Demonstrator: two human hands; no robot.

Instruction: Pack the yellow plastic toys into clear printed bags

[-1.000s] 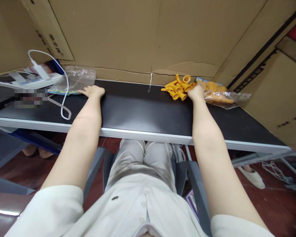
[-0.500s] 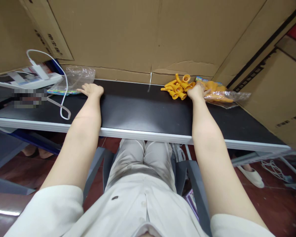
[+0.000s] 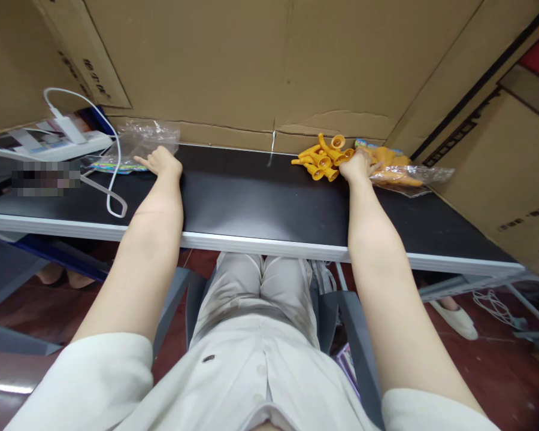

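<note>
My left hand (image 3: 160, 161) lies on the black table (image 3: 251, 197) at the back left, fingers stretched toward a clear plastic bag (image 3: 139, 143) with a coloured edge, its fingertips at the bag's rim. My right hand (image 3: 356, 166) rests at the back right against a pile of small orange plastic pieces (image 3: 322, 158), between the pile and a clear bag (image 3: 399, 170) holding more orange pieces. Its fingers curl among the pieces; I cannot make out what they hold.
Cardboard sheets (image 3: 260, 66) wall in the table at the back and right. A white charger with a looping cable (image 3: 112, 179) and a white power strip (image 3: 49, 143) lie at the left. Another person's feet (image 3: 453, 320) show under the table.
My left hand has slid a little to the left, closer to the clear bag. My right hand stays at the orange pile.
</note>
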